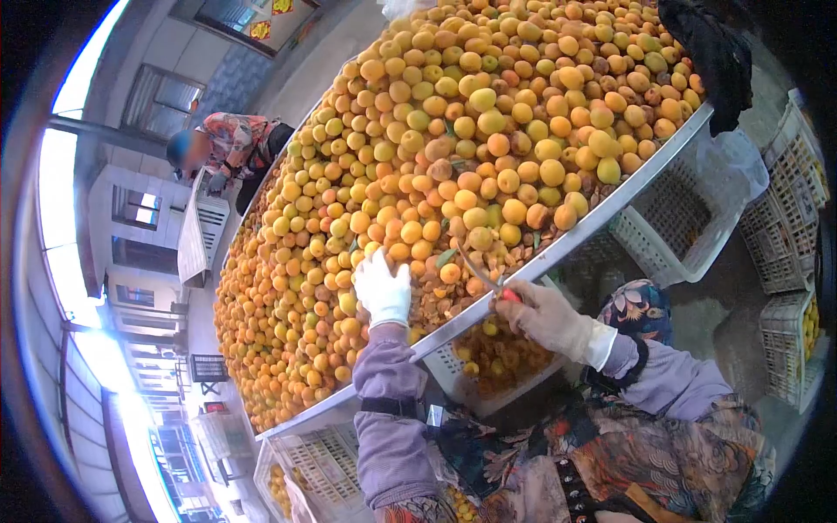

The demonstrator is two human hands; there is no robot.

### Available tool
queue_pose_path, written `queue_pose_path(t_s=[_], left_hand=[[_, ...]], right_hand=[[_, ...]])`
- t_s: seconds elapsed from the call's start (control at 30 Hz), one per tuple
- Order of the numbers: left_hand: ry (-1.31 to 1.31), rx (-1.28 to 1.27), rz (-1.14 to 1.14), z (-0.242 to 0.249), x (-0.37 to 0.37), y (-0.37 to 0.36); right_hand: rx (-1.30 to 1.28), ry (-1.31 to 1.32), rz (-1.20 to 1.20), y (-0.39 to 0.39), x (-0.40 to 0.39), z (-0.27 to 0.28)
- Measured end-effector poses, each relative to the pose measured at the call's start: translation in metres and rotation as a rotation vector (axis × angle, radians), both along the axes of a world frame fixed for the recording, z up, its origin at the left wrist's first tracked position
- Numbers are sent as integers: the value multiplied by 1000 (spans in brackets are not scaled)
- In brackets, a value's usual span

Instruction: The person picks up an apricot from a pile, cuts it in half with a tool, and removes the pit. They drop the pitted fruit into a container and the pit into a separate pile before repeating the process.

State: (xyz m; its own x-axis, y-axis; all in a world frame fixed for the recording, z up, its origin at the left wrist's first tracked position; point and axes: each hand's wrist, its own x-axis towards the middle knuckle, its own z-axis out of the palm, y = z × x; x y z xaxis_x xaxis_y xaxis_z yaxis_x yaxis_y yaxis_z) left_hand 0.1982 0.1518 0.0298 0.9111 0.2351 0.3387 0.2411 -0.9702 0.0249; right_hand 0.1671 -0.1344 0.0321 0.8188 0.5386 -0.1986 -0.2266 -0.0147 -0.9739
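Note:
A large heap of apricots (418, 166), yellow to orange with a few green leaves, lies on a metal-edged table (575, 235). My left hand (384, 290), in a white glove, reaches onto the heap, thumb and fingers apart around the apricots; its fingertips are partly hidden. My right hand (554, 322), also gloved, is closed on the red handle of a knife with a thin curved blade (477, 268). That blade points over the table edge towards the fruit. Brown, broken apricot pieces (445, 301) lie between my hands.
Below the edge, a white crate (475, 397) holds apricots and pulp. Another crate (667, 235) with a plastic bag stands to the right, near stacked crates (785, 209). Black cloth (715, 61) hangs over the far corner. A co-worker (231, 148) bends at the opposite side.

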Motion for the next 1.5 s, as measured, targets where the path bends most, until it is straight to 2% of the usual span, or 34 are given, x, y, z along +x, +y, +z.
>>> queue_pose_path(t_s=[0.1, 0.17, 0.23, 0.33, 0.4, 0.43, 0.47, 0.53, 0.6, 0.63, 0.67, 0.73, 0.9, 1.0, 1.23, 1.43, 1.5], left_hand=[[75, 144, -78, -7, 17, 4], [201, 191, -6, -7, 23, 5], [144, 203, -37, -9, 21, 11], [34, 152, -95, -4, 8, 8], [-284, -188, -111, -2, -3, 8], [-287, -590, -87, 7, -11, 0], [-289, -586, -83, 15, -24, -11], [-344, -1401, -177, 36, -53, -48], [-310, -1628, -194, 38, -82, -78], [-278, -1609, -232, 39, -95, -90], [-272, -1791, -265, 36, -105, -98], [-281, -1845, -248, 27, -125, -111], [-303, -1845, -266, 12, -153, -125], [-293, -1835, -238, 11, -160, -129], [-299, -1862, -236, 4, -178, -129], [-310, -1839, -257, -4, -186, -126], [-333, -1843, -254, -7, -185, -132]], right_hand=[[94, 153, 8, 0, 0, 0], [83, 124, 15, 1, 1, -1], [79, 85, 26, 6, 1, -4], [144, 188, 15, 9, -1, -8], [205, 223, 18, 9, -1, -3], [208, 222, 20, 8, -1, -3], [208, 213, 92, 6, 0, -5], [198, 201, 172, 5, -1, -2], [296, 155, 363, 3, -4, 5], [324, 124, 421, 3, -6, 8], [313, 130, 426, 4, -12, 9], [191, 215, 437, 4, -21, 12], [230, 277, 557, -4, -50, 9], [159, 366, 562, -8, -62, 9], [114, 323, 514, -10, -81, 12], [187, 394, 564, -7, -92, 2], [108, 432, 482, -2, -100, -7]])
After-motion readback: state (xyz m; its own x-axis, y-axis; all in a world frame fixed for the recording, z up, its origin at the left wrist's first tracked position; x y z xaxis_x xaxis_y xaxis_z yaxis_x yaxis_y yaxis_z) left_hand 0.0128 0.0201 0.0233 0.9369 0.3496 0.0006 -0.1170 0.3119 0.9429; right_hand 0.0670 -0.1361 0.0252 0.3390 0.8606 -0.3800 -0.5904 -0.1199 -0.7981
